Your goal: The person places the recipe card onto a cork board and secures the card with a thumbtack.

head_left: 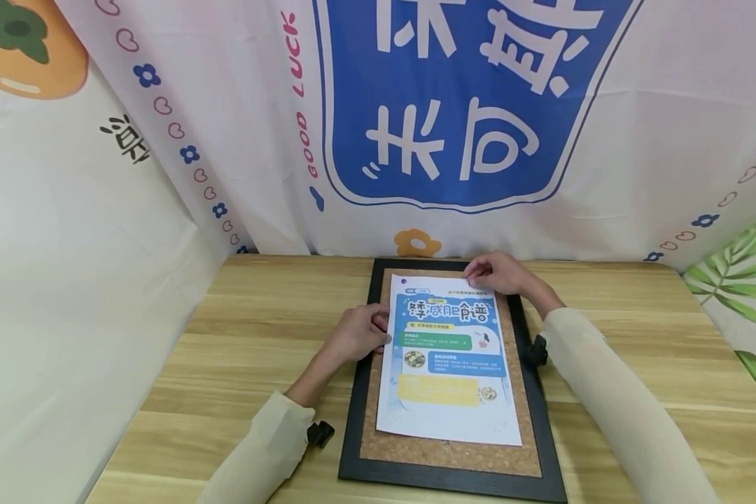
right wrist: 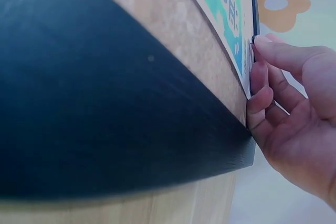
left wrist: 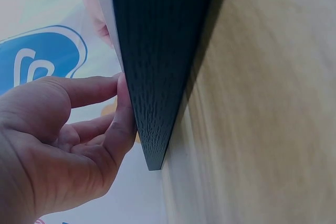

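A printed poster (head_left: 447, 427) in white, blue, green and yellow lies on a black-framed cork board (head_left: 479, 463). A small purple pushpin (head_left: 404, 281) marks its upper left corner. My left hand (head_left: 355, 332) pinches the poster's left edge with thumb and fingertips, above the frame's left side. At the upper right corner, my right hand (head_left: 499, 273) has curled fingers. In the right wrist view, its thumb and fingers pinch a small dark pushpin (right wrist: 254, 40) at the poster's edge, mostly hidden by the fingertips.
The board lies on a wood-grain table (head_left: 227, 364), its far end close to the table's back edge. Behind hangs a printed white cloth (head_left: 239, 140) with a blue shield shape. Black wrist straps (head_left: 320, 434) sit on both beige sleeves.
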The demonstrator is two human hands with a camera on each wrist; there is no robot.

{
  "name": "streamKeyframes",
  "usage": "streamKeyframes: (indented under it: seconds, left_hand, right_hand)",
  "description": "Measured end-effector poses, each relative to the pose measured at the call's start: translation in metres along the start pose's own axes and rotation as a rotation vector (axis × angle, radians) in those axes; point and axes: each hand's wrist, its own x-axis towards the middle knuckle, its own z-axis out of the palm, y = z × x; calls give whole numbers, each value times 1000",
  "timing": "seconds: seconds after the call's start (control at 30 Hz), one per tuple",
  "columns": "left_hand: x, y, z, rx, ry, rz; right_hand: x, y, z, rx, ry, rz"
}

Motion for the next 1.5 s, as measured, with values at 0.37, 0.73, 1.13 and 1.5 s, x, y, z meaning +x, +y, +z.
streamKeyframes:
  seconds: [0.37, 0.73, 1.13, 1.5]
  left_hand:
    - [0, 0, -1, 10, 2, -2]
    - [-1, 1, 0, 4, 4, -12]
    - [0, 0, 0, 13, 5, -8]
    - [0, 1, 0, 3, 0, 3]
  right_hand:
    - [6, -3, 0, -58, 2, 30]
    - [9, -4, -2, -88, -21, 47]
    - [12, 0, -5, -53, -32, 73]
    - [13, -2, -6, -58, -34, 73]
